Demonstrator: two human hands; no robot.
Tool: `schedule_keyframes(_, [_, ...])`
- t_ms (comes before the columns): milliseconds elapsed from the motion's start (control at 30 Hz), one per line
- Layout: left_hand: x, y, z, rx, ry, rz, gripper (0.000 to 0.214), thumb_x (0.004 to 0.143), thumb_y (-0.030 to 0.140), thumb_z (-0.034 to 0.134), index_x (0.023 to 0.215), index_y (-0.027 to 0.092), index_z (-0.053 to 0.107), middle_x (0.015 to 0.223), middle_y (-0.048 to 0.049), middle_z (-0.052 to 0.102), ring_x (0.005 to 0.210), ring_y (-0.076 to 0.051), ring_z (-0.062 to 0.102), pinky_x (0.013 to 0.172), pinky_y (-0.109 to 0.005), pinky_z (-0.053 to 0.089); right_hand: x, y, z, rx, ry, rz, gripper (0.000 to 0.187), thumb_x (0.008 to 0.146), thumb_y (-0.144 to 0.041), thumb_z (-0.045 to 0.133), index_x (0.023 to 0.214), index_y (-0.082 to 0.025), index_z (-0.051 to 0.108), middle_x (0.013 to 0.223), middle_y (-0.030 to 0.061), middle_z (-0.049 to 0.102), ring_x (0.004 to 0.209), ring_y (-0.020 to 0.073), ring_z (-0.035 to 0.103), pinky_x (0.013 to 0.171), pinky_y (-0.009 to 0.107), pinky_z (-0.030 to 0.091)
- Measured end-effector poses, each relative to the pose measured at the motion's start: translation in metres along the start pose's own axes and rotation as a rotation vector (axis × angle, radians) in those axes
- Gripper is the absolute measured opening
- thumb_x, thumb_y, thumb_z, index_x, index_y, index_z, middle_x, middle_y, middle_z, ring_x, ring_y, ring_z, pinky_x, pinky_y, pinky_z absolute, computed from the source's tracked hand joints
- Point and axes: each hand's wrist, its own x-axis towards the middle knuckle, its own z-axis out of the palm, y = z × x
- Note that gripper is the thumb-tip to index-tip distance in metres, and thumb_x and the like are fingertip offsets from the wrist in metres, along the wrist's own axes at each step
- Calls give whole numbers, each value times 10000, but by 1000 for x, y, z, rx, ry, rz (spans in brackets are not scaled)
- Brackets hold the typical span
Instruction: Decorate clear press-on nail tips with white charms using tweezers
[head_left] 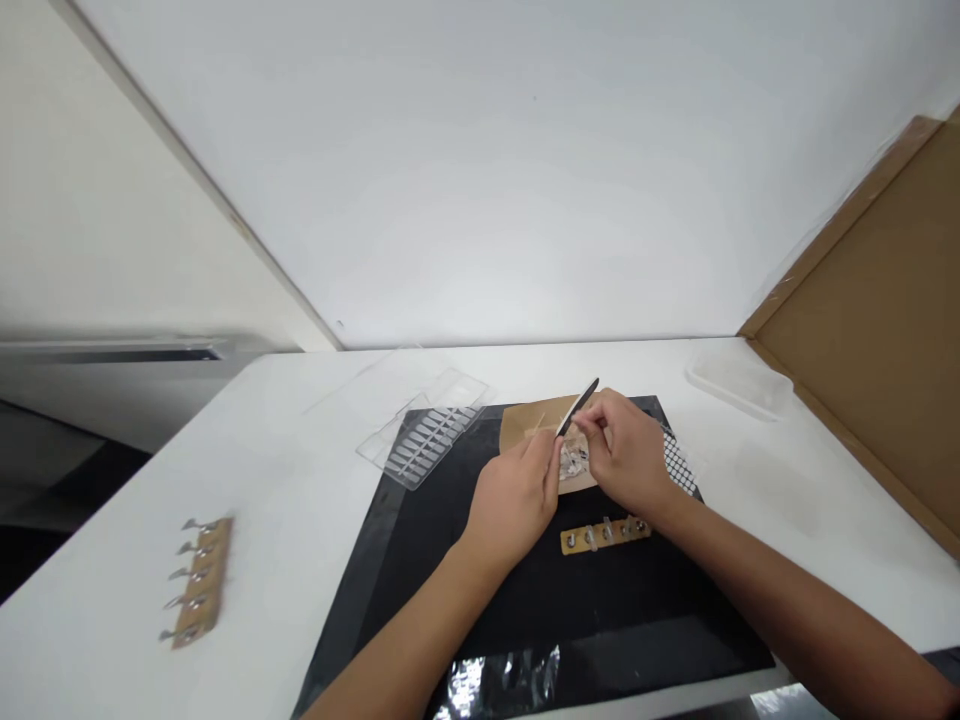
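Both my hands meet over a brown paper sheet [525, 420] lying on a black mat [570, 600]. My right hand [626, 450] pinches dark tweezers [577, 406], whose upper end points up and away. My left hand [514, 500] has its fingertips closed on a small clear packet [574, 460] with tiny bits inside, right at the tweezers' tip. Just nearer me, a wooden strip [606, 534] with several small clips lies on the mat.
A clear tray of false nail tips [427, 440] lies left of the mat. Another wooden clip strip [196, 580] sits far left on the white table. A dotted sheet [681, 465] lies beside my right hand, a clear lid [739, 380] beyond it, and a brown board [877, 330] at right.
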Motion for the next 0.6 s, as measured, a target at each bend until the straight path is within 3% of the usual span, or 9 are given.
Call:
schedule_keyframes(167, [0,-1,-1,32,4,-13,327,1112,267,396,833,214,557,717,-17,645,620,-175,626,583,-293,384,-1,-1,1,-6,-60,-27,190,1025,-278,573,839,-249,544,843,13,714,799,200,677,705,319,448])
schedule_keyframes(300, [0,0,-2,50,-1,-17,328,1116,274,387,859,209,579,737,-28,661,639,-179,643,585,-289,393,-1,-1,3,-36,26,-7,208,1035,-296,554,832,-252,533,819,19,696,746,195,649,672,325,430])
schedule_keyframes(400, [0,1,-4,77,0,-17,338,1113,274,389,846,207,585,729,-29,667,622,-174,641,569,-284,381,-1,-2,2,-16,-16,-42,211,1041,-296,539,836,-252,523,821,15,700,770,199,660,684,324,430])
schedule_keyframes(500, [1,-2,-7,99,63,-34,325,1109,285,399,881,200,615,736,-35,690,631,-176,657,569,-283,379,-2,-2,-3,-15,-5,-32,214,1049,-316,539,845,-250,532,835,18,704,770,200,662,685,323,425])
schedule_keyframes(600, [6,-13,-10,201,149,-154,288,1093,299,430,964,187,661,741,-55,715,630,-197,666,554,-291,346,-3,2,-8,-42,55,6,260,1066,-377,536,843,-246,536,807,12,676,709,188,639,644,315,397])
